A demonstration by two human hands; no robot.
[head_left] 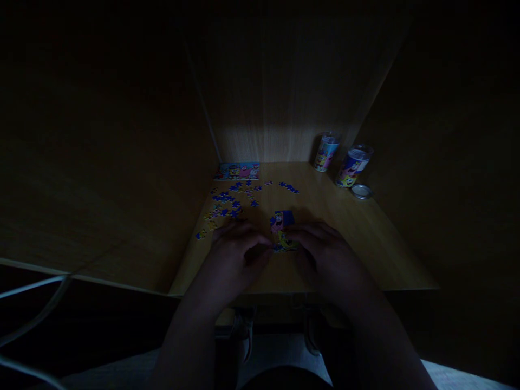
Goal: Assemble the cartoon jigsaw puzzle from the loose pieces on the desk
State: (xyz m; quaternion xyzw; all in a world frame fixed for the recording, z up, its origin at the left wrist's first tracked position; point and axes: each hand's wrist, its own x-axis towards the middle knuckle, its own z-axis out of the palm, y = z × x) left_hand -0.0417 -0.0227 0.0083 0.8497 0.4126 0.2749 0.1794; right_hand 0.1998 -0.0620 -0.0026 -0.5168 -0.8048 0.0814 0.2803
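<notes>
A partly joined jigsaw puzzle (288, 218), with pink, yellow and blue cartoon print, lies on the wooden surface between my hands. My left hand (244, 249) is at its lower left edge, thumb and index fingertip closed together on what looks like a puzzle piece, mostly hidden. From the right, my right hand (319, 246) grips the puzzle's side, its fingertips bent over the yellow part and its thumb low at the edge. Loose puzzle pieces (225, 198) are scattered beyond my left hand. A short joined strip of blue pieces (288, 187) lies farther back. Dim light blurs fine detail.
A cartoon picture card (238, 171) lies at the back left. Two printed cans with clear tops, the farther can (326, 153) and the nearer can (352, 168), stand at the back right beside a round metal lid (361, 191). Wooden panels enclose the surface (365, 238).
</notes>
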